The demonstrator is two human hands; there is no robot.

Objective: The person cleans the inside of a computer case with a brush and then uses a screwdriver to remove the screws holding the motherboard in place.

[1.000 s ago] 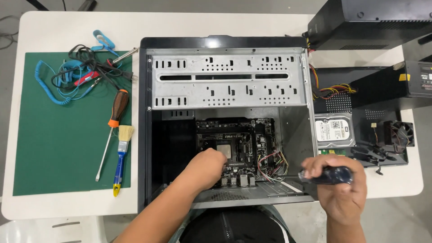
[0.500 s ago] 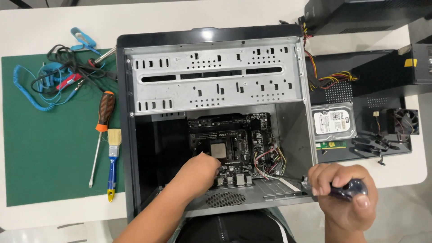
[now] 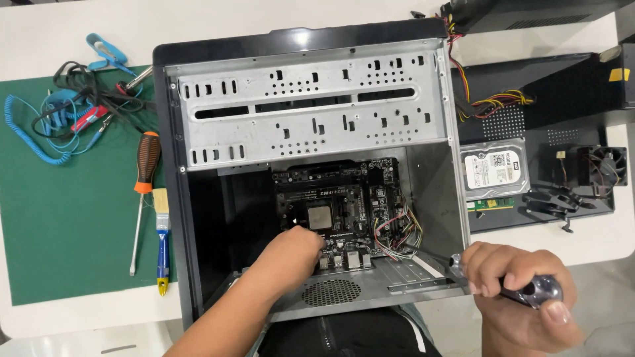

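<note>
On my far left, a green rectangular work mat (image 3: 73, 218) lies on the white surface (image 3: 40, 39), carrying a coiled blue wrist-strap cable (image 3: 30, 135), an orange-and-black-handled screwdriver (image 3: 146, 178) and a small yellow-and-blue-handled brush (image 3: 161, 235), all untouched. Next comes the open black-and-grey metal computer case (image 3: 311, 106), lying on its side. My left hand (image 3: 291, 254) is down inside it, fingers curled onto the lower edge of the small black motherboard (image 3: 334, 205), just below the bare square processor; I cannot tell whether they pinch anything. My right hand (image 3: 522, 297) is closed around a silver-and-blue-handled screwdriver (image 3: 529, 291), its shaft slanting in over the case's lower right edge toward the board's corner by the bundle of coloured wires (image 3: 393, 231). Further right, a silver hard drive (image 3: 495, 168) rests on a black side panel (image 3: 549, 99).

I judge I am steadying the board while working its mounting screws; the next move calls for seating the tip squarely in a screw without snagging the wires.

Since half a second ago my left hand has stayed put, while my right has brought the screwdriver closer to the case
</note>
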